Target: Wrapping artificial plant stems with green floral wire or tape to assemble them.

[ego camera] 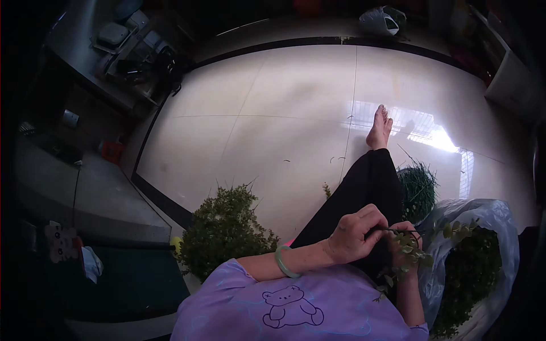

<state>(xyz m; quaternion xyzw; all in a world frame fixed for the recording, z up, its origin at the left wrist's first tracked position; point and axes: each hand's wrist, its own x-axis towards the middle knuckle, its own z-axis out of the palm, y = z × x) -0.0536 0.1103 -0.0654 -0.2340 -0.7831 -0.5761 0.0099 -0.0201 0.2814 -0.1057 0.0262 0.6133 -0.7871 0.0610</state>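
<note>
My left hand [355,234], with a pale green bangle [285,262] on its forearm, pinches the dark stem of a leafy sprig [407,247] above my lap. Close beside it, my right hand [403,243] grips the same sprig, and leaves partly cover its fingers. Small leafy stems stick out to the right and hang below this hand. To the right stands a translucent plastic bag [505,238] holding a mass of dark green foliage [471,273]. Beyond my right hand, a bundle of thin green stems [416,187] sits in a round container, mostly hidden.
A large heap of leafy sprigs [228,230] lies to the left on the tiled floor [256,136]. My bare foot [379,128] rests ahead. A few stem scraps dot the tiles. Cluttered shelving [140,76] stands far left, and a filled plastic bag [381,21] lies at the far edge.
</note>
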